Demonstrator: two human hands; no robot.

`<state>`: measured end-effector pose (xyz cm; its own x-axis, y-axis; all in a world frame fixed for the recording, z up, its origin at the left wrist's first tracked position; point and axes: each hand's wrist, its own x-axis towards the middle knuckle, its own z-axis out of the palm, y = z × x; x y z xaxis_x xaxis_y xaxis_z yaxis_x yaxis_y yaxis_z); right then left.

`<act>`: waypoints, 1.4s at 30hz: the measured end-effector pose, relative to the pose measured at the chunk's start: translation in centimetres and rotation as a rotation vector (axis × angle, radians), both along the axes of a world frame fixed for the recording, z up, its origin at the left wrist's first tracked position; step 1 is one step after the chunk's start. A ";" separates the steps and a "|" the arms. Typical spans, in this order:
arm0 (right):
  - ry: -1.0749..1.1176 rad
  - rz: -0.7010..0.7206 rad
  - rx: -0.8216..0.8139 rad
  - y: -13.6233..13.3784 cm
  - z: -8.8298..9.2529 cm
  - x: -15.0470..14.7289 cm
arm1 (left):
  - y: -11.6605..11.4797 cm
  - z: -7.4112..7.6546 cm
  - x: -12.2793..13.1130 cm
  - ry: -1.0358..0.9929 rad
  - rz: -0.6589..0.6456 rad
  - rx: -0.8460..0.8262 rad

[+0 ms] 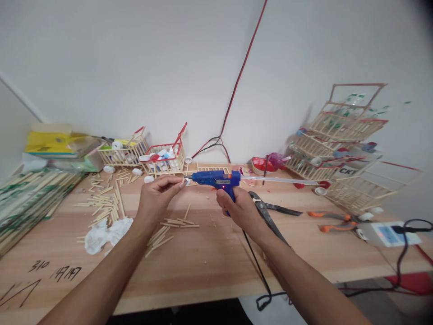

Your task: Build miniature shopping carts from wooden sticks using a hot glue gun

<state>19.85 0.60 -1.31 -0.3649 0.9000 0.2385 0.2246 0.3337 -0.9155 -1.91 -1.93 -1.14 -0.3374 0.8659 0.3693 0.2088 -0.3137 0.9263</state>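
Observation:
My right hand (pixel 238 205) is wrapped around the handle of a blue hot glue gun (pixel 211 178), whose small red light is lit. A long clear glue stick (pixel 280 180) sticks out of its back end. At the left, my left hand (pixel 158 194) pinches a small white cap (pixel 186 182) between thumb and fingers, mostly hidden by them. The gun's nozzle points left and sits right by those fingertips; whether it touches the cap I cannot tell. Below the hands lie short cut wooden sticks (pixel 179 222) on the wooden table (pixel 203 280).
Small stick-built carts (pixel 162 158) stand against the wall, with more stacked (pixel 341 131) at right. Pliers (pixel 267 212), orange-handled cutters (pixel 333 221) and a white power unit (pixel 389 234) lie right. Bundled sticks (pixel 30 203) and crumpled tissue (pixel 108 232) are left. A black cord (pixel 255 259) hangs over the front edge.

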 end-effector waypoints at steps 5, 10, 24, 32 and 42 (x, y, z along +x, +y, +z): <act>0.008 -0.014 0.000 0.2 0.0 -0.1 | 0.1 -0.1 -0.2 0.010 0.001 0.026; 0.022 0.002 -0.036 0.1 -0.2 0.0 | 0.3 -0.1 -0.2 -0.221 -0.053 -0.029; -0.086 0.055 0.035 -0.4 0.1 -0.3 | 0.6 -0.1 -1.0 -0.993 -0.299 -0.188; -0.119 0.051 0.049 -0.8 0.5 -0.5 | 0.6 -0.2 -0.9 -1.029 -0.334 -0.211; -0.123 0.044 0.045 -0.8 0.4 -0.7 | 0.4 0.0 -0.7 -1.015 -0.309 -0.216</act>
<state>19.16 -0.23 -0.90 -0.4327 0.8720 0.2290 0.3188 0.3856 -0.8658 -2.65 -1.48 -1.17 -0.1557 0.9793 -0.1297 -0.7468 -0.0307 0.6643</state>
